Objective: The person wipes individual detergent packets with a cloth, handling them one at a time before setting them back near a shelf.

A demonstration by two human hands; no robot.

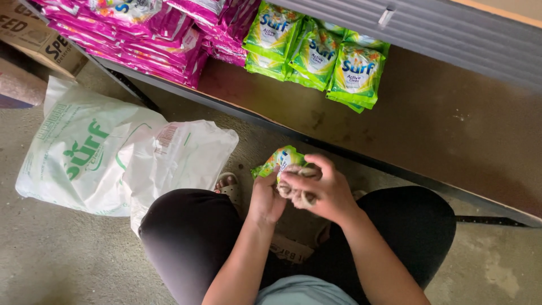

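- The person crouches on the concrete floor [68, 260] before a low brown shelf [429, 124], knees in dark trousers on either side of the hands
- The left hand [265, 200] is closed around the lower edge of a small green detergent sachet [280, 160], thumb and fingers pinching it from below
- The right hand [322, 192] curls over the same spot from the side, fingers bent tight around a pale, crumpled wad [299, 189] pressed against the sachet; what that wad is cannot be told from here
- The sachet sits between the knees, just above a sandalled foot [227, 183], well short of the shelf
- On the shelf, a leaning cluster of matching green sachets [316, 53] stands beside stacked pink sachets [147, 39]
- A large white plastic sack [107, 158] with green print lies slack on the floor to the person's left, near a cardboard box [34, 34]
- Risk, as I judge it: both hands crowd one corner, so the glossy sachet could slip free and drop to the dusty floor
- A hard squeeze could strain or split a seam and spill powder
- The green cluster leans loosely; a nudge from another sachet set against it could topple it toward the shelf edge
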